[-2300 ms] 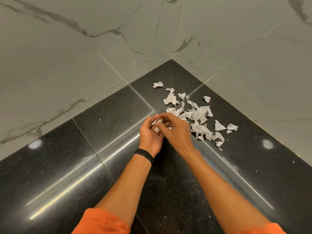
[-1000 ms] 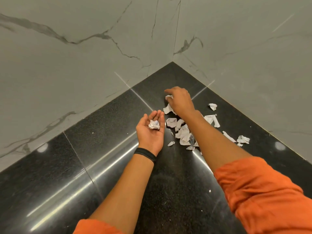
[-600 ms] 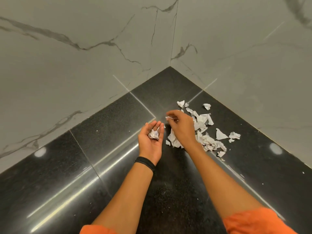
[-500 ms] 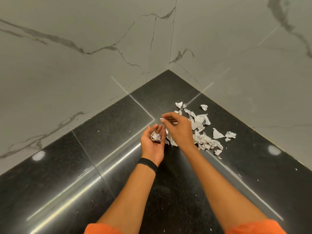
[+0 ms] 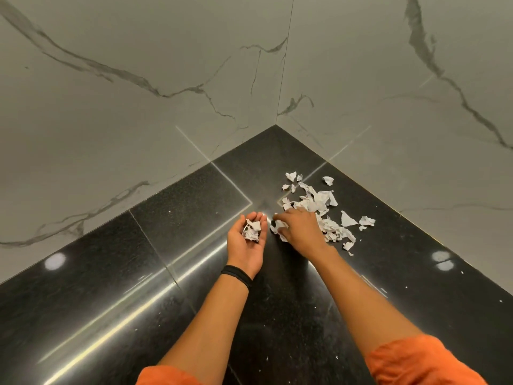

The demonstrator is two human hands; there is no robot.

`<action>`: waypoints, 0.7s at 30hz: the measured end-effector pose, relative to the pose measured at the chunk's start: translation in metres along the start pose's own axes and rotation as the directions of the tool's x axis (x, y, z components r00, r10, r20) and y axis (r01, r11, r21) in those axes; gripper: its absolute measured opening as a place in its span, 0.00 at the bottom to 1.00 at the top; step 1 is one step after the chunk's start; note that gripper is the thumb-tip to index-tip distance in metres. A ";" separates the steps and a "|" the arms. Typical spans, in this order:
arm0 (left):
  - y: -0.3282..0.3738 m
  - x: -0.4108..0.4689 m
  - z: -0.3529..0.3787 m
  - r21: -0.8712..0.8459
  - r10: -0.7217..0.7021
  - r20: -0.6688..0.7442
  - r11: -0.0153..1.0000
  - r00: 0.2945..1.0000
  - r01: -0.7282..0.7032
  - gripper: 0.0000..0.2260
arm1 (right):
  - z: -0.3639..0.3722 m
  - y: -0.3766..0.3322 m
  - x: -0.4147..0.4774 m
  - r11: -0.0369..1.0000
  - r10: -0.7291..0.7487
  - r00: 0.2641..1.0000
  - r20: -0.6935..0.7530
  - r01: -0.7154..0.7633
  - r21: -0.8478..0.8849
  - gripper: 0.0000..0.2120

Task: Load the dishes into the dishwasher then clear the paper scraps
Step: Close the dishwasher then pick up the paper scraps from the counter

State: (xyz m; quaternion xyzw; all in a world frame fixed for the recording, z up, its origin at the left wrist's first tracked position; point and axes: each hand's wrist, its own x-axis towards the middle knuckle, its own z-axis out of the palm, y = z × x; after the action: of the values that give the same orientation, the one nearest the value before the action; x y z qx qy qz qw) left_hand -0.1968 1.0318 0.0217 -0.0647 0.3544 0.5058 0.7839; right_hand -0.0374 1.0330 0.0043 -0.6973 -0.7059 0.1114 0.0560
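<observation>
Right now my left grip (image 5: 246, 247) lies palm up just above the black tabletop (image 5: 105, 276), cupped, with the fingers curled partway round a small wad of scraps (image 5: 252, 232) that sits in the hollow of the palm. A dark wristband (image 5: 236, 275) circles that wrist.

My right grip (image 5: 301, 232) is palm down just beside it, and the two nearly touch at the fingertips. Its fingers are bent onto a white scrap (image 5: 279, 228) at the near left edge of the heap — whether they pinch it or only press on it I cannot tell, because the back of the hand hides the thumb side.

The rest of the paper scraps (image 5: 319, 204) lie spread on the tabletop in the corner where the two grey-veined marble walls (image 5: 138, 107) meet, reaching from under my right knuckles toward that corner. A flat triangular piece (image 5: 347, 219) and a crumpled bit (image 5: 367, 220) sit a little apart on the right side of the heap, and a few more bits lie nearer the corner.

Both forearms are bare — orange sleeves (image 5: 416, 362) are pushed up near the elbows.
</observation>
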 end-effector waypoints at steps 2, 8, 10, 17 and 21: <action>-0.002 -0.009 -0.006 0.029 0.015 -0.001 0.999 1.000 -0.015 0.10 | 0.000 -0.003 -0.014 1.000 -0.001 0.999 -0.050 0.001 0.004 0.14; -0.012 -0.033 -0.027 0.090 0.016 -0.020 0.996 1.000 -0.014 0.09 | 0.005 -0.002 -0.070 0.981 0.077 0.979 -0.190 -0.040 0.191 0.10; -0.018 -0.041 -0.031 0.102 0.016 -0.023 0.995 1.000 -0.014 0.09 | -0.002 -0.004 -0.082 0.918 0.194 0.947 -0.255 -0.084 0.386 0.09; -0.033 -0.064 -0.023 0.143 -0.068 0.059 0.988 0.996 0.059 0.11 | -0.040 -0.048 -0.095 0.706 0.188 0.972 -0.143 -0.033 0.708 0.05; -0.031 -0.072 -0.020 0.061 -0.113 0.089 0.992 0.990 0.108 0.12 | -0.044 -0.063 -0.105 0.728 0.081 0.994 -0.075 -0.008 0.685 0.04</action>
State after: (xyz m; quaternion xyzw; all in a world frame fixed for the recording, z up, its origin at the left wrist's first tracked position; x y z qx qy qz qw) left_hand -0.1977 0.9540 0.0438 -0.0385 0.3276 0.4538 0.8278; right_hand -0.0857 0.9311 0.0695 -0.6491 -0.5948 0.3297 0.3410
